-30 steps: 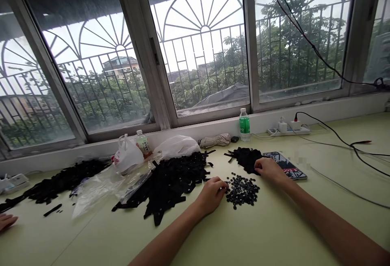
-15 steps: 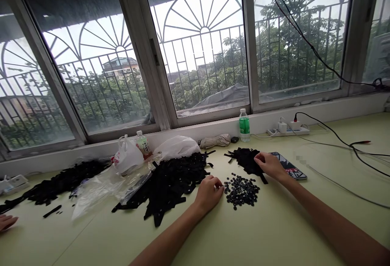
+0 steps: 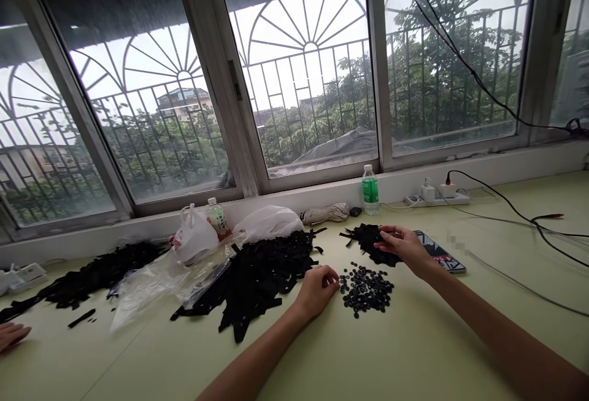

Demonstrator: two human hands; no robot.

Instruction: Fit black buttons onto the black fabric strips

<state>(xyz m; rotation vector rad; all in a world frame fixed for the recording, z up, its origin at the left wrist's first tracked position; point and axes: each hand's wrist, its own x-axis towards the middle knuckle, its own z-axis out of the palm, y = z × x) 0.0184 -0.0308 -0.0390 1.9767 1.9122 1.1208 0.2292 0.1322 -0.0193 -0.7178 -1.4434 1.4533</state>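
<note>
My left hand [image 3: 317, 290] rests on the table at the left edge of a heap of small, round black button-like pieces [image 3: 367, 290]. Its fingers are curled together, and whatever may be between the tips is hidden. Over the right side of a small pile of black fabric strips [image 3: 368, 243] is my right hand [image 3: 405, 248], its thumb and fingers apart and nothing visibly gripped. Left of my left hand lies a larger heap of black strips [image 3: 262, 278], dotted with small shiny spots.
A phone-like patterned object [image 3: 442, 252] lies beside my right wrist. Along the sill stand a green-labelled bottle [image 3: 370, 190], a power strip [image 3: 437, 199], another bottle [image 3: 218, 217] and a white plastic bag [image 3: 196, 235]. Another person's hand [image 3: 13, 335] shows at far left.
My right hand has opened its fingers over the small strip pile; the strip end that stuck out below it no longer shows. My left hand has stayed by the round pieces.
</note>
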